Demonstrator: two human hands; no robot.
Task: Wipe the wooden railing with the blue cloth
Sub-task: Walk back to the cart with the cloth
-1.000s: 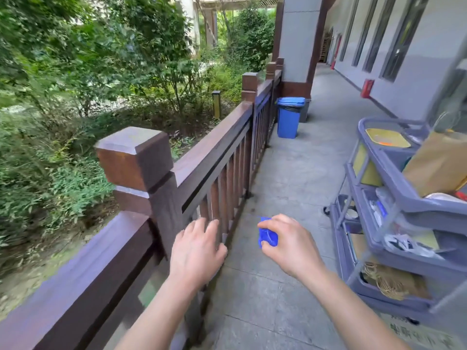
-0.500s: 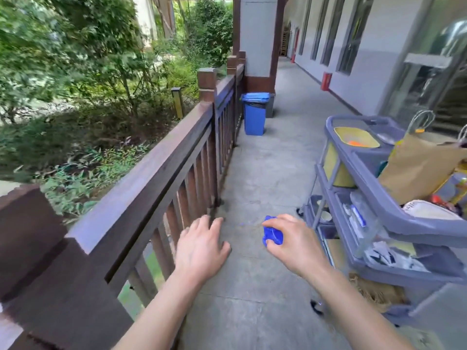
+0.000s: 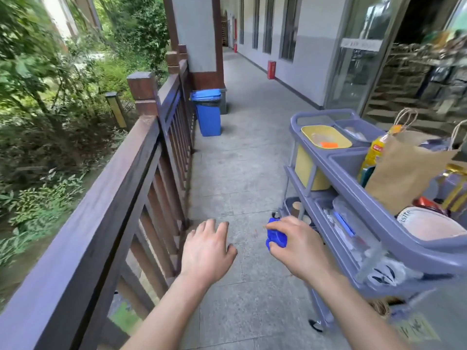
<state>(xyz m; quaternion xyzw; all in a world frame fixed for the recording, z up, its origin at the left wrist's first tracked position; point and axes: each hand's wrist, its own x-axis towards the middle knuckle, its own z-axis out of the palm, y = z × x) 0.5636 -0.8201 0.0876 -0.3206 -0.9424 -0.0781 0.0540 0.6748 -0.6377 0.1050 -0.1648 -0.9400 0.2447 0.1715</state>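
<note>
The dark brown wooden railing (image 3: 101, 205) runs along the left side of the walkway, from the bottom left up to a square post (image 3: 144, 93). My right hand (image 3: 293, 241) is closed on the bunched blue cloth (image 3: 276, 238), held over the floor to the right of the railing and close to the cart. My left hand (image 3: 206, 252) hovers palm down with its fingers spread, empty, just right of the railing's slats and not touching them. Neither hand is on the rail.
A purple cleaning cart (image 3: 374, 203) stands at the right with a yellow bin (image 3: 323, 147), a paper bag (image 3: 406, 170) and several supplies. A blue trash bin (image 3: 207, 111) sits by the pillar ahead. Grey paved floor (image 3: 242, 168) stretches forward; greenery lies beyond the railing.
The view has swung right and moved forward along the railing; the near post has left the frame. Both hands keep their pose, the right one now closer to the cart.
</note>
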